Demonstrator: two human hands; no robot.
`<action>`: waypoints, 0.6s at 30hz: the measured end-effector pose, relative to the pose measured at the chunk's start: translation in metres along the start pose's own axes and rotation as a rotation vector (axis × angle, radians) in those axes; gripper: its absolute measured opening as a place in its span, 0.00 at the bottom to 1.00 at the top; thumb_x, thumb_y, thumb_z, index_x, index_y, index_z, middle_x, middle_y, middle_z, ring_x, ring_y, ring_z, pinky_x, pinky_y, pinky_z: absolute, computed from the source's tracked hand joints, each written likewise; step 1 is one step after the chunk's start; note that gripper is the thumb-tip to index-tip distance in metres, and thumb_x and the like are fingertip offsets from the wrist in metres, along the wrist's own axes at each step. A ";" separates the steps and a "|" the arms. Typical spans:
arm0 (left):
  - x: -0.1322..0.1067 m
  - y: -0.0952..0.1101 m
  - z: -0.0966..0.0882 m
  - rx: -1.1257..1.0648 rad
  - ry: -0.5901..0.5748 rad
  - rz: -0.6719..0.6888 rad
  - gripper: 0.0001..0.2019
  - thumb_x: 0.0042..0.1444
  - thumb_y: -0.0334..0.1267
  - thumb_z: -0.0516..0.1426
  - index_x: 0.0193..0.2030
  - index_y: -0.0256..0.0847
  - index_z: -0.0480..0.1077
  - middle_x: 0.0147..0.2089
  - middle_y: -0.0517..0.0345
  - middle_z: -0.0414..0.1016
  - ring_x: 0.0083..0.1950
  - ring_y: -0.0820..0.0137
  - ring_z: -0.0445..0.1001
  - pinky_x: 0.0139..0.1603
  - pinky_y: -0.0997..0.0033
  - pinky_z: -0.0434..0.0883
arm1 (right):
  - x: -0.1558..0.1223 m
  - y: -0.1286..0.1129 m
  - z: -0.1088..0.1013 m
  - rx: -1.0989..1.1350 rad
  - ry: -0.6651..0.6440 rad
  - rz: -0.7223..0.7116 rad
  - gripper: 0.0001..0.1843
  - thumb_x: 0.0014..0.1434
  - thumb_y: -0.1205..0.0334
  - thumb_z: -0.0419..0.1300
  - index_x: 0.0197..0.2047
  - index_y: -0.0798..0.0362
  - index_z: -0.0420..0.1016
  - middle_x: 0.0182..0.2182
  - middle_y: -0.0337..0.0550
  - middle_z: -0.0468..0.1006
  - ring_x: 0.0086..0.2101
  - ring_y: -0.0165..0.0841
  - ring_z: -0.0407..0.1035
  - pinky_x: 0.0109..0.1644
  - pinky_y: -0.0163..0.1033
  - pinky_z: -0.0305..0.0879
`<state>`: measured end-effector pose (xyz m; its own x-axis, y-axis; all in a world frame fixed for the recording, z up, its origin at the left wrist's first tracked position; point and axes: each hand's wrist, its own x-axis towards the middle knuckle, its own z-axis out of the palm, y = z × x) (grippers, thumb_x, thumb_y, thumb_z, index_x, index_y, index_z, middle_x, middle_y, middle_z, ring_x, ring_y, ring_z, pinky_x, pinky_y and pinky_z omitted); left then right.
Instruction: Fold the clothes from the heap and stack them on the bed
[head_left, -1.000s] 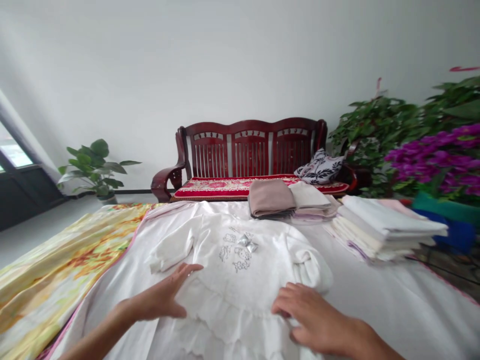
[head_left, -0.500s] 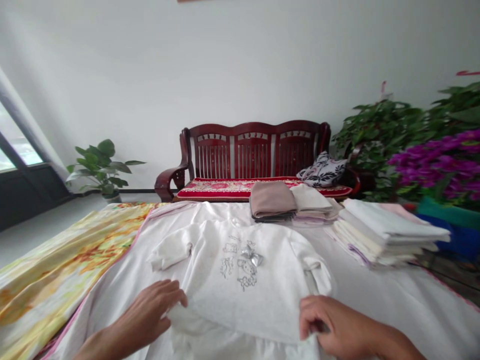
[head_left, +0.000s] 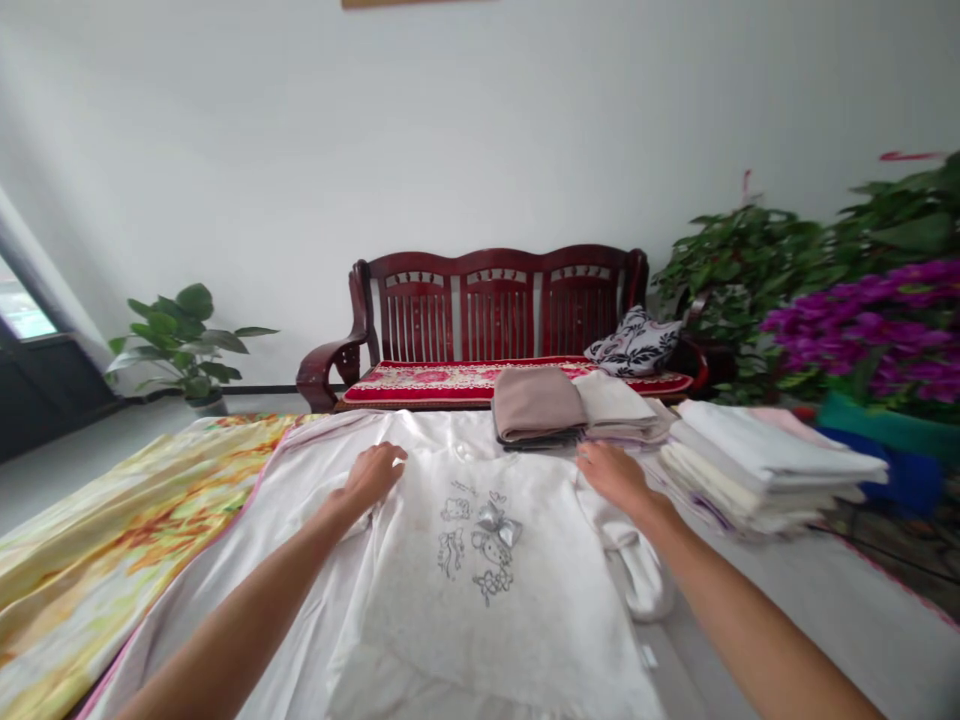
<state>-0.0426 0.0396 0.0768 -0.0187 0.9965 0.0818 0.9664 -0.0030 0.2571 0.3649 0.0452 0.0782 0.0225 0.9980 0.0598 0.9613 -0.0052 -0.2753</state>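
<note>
A white long-sleeved shirt (head_left: 547, 590) lies front up, with line drawings and a silver bow on its chest. At its left shoulder as I see it, my left hand (head_left: 373, 474) has its fingers closed on the cloth. My right hand (head_left: 611, 474) pinches the opposite shoulder, its thumb and fingertips together at the fabric. One sleeve droops beneath my right forearm; the other is partly hidden behind my left wrist. The lower hem runs out of the bottom of the view. Under the shirt spreads a white sheet (head_left: 247, 590).
Folded brown cloth (head_left: 538, 400) and a pale folded pile (head_left: 619, 405) lie beyond the shirt. A taller stack of folded clothes (head_left: 772, 460) stands at right. A yellow floral cloth (head_left: 150, 500) covers the left side. Behind are a wooden bench (head_left: 499, 300) and plants.
Both hands have moved from the shirt's lower sides up to its shoulders. The cloth there is now gripped, and the sleeves have shifted. The view has turned slightly right.
</note>
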 end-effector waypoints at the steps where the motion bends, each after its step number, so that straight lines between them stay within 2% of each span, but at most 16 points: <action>1: 0.013 0.001 0.008 0.019 0.008 -0.048 0.17 0.59 0.36 0.54 0.53 0.43 0.75 0.58 0.49 0.76 0.60 0.57 0.72 0.60 0.61 0.65 | 0.011 0.000 0.005 -0.025 -0.013 0.030 0.18 0.65 0.56 0.51 0.50 0.54 0.77 0.50 0.56 0.79 0.52 0.45 0.71 0.51 0.43 0.63; 3: 0.029 -0.002 0.023 0.037 0.003 -0.123 0.18 0.58 0.40 0.56 0.55 0.40 0.74 0.57 0.42 0.75 0.58 0.52 0.73 0.57 0.57 0.67 | 0.025 0.000 0.014 -0.023 -0.058 0.059 0.20 0.64 0.51 0.55 0.50 0.55 0.77 0.49 0.56 0.80 0.50 0.45 0.73 0.47 0.42 0.64; 5: 0.037 -0.008 0.032 0.045 -0.013 -0.169 0.19 0.55 0.42 0.59 0.53 0.39 0.74 0.55 0.40 0.77 0.55 0.49 0.75 0.50 0.58 0.70 | 0.033 -0.001 0.021 -0.018 -0.093 0.049 0.19 0.60 0.50 0.59 0.48 0.53 0.77 0.47 0.51 0.81 0.46 0.42 0.75 0.43 0.38 0.64; 8: 0.042 -0.020 0.035 0.031 -0.022 -0.162 0.13 0.54 0.39 0.59 0.46 0.42 0.75 0.48 0.46 0.80 0.50 0.55 0.78 0.43 0.66 0.69 | 0.041 -0.004 0.025 -0.032 -0.094 0.013 0.12 0.58 0.56 0.61 0.44 0.49 0.78 0.43 0.44 0.83 0.44 0.38 0.76 0.39 0.35 0.62; 10: 0.046 -0.026 0.030 0.023 0.009 -0.151 0.10 0.58 0.38 0.56 0.45 0.43 0.74 0.45 0.50 0.81 0.48 0.59 0.78 0.41 0.69 0.68 | 0.048 -0.007 0.024 -0.059 -0.060 0.007 0.11 0.60 0.58 0.59 0.45 0.48 0.78 0.44 0.44 0.82 0.45 0.38 0.75 0.40 0.36 0.62; 12: 0.049 -0.028 0.023 0.031 0.065 -0.147 0.10 0.61 0.39 0.53 0.46 0.43 0.73 0.46 0.51 0.80 0.49 0.60 0.77 0.43 0.69 0.67 | 0.053 -0.009 0.021 -0.097 -0.029 0.012 0.13 0.61 0.57 0.58 0.47 0.48 0.77 0.45 0.46 0.82 0.46 0.40 0.75 0.41 0.38 0.62; 15: 0.048 -0.024 0.018 0.070 0.152 -0.135 0.14 0.61 0.38 0.54 0.53 0.43 0.71 0.53 0.49 0.76 0.56 0.57 0.73 0.54 0.62 0.66 | 0.052 -0.016 0.017 -0.166 -0.018 0.000 0.12 0.60 0.59 0.59 0.47 0.50 0.78 0.46 0.51 0.81 0.47 0.44 0.74 0.45 0.41 0.63; 18: 0.028 -0.012 0.025 0.063 0.188 0.002 0.20 0.61 0.37 0.55 0.61 0.43 0.67 0.62 0.47 0.70 0.63 0.56 0.67 0.65 0.57 0.60 | 0.032 -0.034 0.017 -0.238 -0.002 -0.054 0.14 0.57 0.68 0.60 0.47 0.56 0.79 0.50 0.60 0.78 0.53 0.50 0.70 0.54 0.48 0.61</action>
<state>-0.0482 0.0698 0.0523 -0.0586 0.9633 0.2618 0.9806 0.0064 0.1960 0.3289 0.0782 0.0735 -0.0307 0.9974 0.0659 0.9987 0.0332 -0.0377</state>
